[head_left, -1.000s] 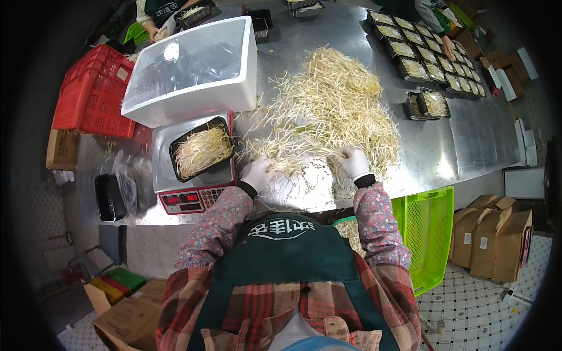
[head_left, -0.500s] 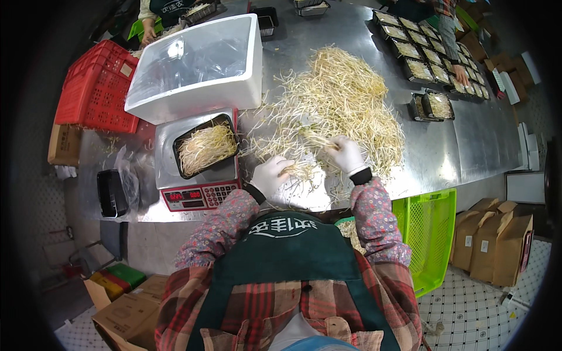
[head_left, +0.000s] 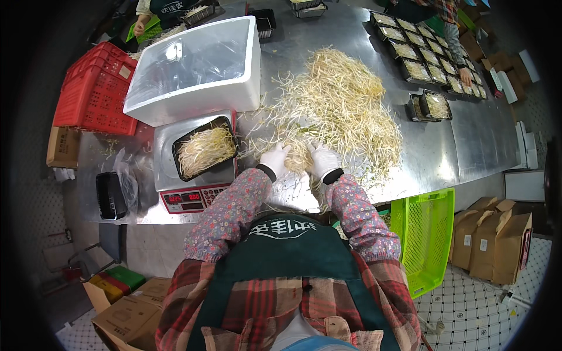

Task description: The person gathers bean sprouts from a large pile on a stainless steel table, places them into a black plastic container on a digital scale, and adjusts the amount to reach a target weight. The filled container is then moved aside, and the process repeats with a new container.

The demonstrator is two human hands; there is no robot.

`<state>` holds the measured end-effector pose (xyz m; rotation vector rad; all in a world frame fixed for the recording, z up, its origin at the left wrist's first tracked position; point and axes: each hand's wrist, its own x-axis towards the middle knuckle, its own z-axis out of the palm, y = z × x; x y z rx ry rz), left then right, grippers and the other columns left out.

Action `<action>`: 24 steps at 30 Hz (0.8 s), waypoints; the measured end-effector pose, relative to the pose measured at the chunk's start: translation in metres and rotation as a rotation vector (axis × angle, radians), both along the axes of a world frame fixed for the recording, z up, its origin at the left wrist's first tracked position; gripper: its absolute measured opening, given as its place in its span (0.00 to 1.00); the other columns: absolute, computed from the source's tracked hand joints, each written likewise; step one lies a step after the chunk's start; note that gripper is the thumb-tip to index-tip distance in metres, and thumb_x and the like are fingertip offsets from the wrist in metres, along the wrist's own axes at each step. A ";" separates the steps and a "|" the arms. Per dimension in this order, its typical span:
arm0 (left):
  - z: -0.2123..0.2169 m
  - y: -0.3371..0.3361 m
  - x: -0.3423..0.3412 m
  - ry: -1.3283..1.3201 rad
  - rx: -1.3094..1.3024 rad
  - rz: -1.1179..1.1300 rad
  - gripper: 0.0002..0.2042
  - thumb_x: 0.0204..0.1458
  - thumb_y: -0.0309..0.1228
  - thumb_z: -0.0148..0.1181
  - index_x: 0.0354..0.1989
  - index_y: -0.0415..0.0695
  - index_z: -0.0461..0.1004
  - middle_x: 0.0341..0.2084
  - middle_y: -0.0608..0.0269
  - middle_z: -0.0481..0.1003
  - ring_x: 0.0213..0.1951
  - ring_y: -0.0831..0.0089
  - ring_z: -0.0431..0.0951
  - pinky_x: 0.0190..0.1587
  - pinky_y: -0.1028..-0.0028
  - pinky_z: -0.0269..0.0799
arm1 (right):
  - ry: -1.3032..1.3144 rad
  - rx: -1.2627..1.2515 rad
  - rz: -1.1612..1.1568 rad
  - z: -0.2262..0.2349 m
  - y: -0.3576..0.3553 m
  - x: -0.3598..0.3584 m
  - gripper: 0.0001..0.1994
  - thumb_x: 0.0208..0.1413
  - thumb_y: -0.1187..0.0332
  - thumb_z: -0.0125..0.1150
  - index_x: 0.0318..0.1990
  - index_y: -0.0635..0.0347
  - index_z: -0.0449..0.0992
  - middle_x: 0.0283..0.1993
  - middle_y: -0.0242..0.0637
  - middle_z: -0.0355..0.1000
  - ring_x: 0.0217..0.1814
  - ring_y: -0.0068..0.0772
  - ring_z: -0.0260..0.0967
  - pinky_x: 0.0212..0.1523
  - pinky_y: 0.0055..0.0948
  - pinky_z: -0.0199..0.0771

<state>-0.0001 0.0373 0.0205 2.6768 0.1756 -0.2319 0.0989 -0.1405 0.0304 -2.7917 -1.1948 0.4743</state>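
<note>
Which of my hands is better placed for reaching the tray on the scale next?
Probably your left hand: it sits closer to the black tray on the scale, while your right hand is beyond the sprout clump.

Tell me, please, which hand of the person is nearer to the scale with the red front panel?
The left. The left hand is just to the right of the scale; the right hand is farther right, beyond the bunch of sprouts between the hands.

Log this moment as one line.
left hand: at sprout clump | right hand: at clump's other side | main sprout pile: just beyond hands | scale: bears sprout-filled black tray
</note>
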 end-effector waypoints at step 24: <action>0.032 0.004 -0.087 -0.251 -0.459 0.235 0.20 0.46 0.29 0.67 0.51 0.42 0.76 0.48 0.59 0.74 0.28 0.71 0.73 0.37 0.74 0.73 | 0.054 0.104 0.028 0.002 -0.013 -0.010 0.57 0.32 0.43 0.76 0.69 0.61 0.54 0.71 0.48 0.54 0.71 0.53 0.52 0.66 0.49 0.59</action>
